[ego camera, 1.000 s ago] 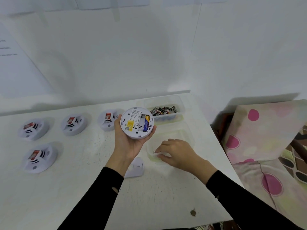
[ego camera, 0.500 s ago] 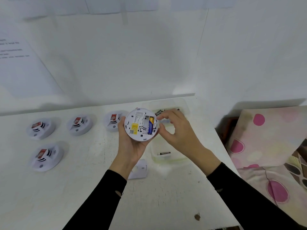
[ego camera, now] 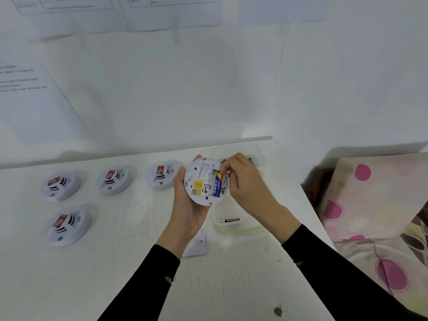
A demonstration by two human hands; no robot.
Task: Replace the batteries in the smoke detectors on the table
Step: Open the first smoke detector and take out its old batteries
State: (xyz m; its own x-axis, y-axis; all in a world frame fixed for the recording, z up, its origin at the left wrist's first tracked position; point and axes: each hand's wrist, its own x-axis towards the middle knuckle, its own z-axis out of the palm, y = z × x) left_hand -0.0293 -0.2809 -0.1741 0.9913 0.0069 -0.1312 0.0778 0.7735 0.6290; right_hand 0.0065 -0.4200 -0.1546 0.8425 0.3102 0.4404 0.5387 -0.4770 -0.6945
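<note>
- Left hand (ego camera: 185, 205) cups the detector (ego camera: 206, 181) back-up, fingers wrapped round its rim.
- Right hand (ego camera: 245, 184) is nearer: fingertips (ego camera: 224, 169) pinch the top end of the 1 battery (ego camera: 217, 184), which lies along its bay, below them.

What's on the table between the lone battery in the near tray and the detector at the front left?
In the head view, between that battery and the front-left detector lie bare tabletop and the left forearm; the detached cover sits just nearer.
</note>
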